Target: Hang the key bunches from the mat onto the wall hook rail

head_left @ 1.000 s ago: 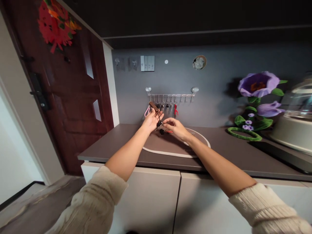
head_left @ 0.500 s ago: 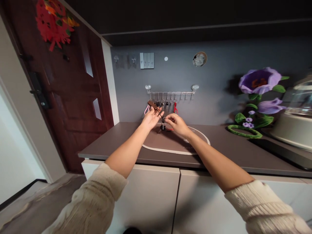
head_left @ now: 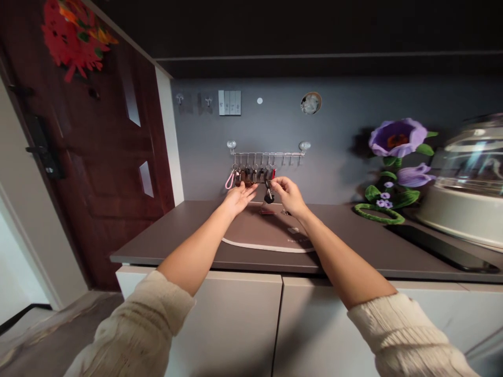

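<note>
My left hand is palm up, its fingers stretched out just below the hanging keys. A brown piece, perhaps a key case, shows right above those fingertips; whether it rests on them I cannot tell. My right hand pinches a bunch of keys with a black head, which dangles from the fingertips in front of the wall. Behind both hands, a clear hook rail holds several keys and a pink strap. A red key tag hangs just above my right hand.
Under my hands a brown mat with a pale rim lies on the dark counter. To the right are a purple knitted flower, a black phone-like slab and a domed appliance. A dark red door stands at left.
The brown piece, earlier raised over my left fingers, now sits lower, close to the rail's keys. The keys at my right fingertips have risen from near the mat. The view has shifted slightly right.
</note>
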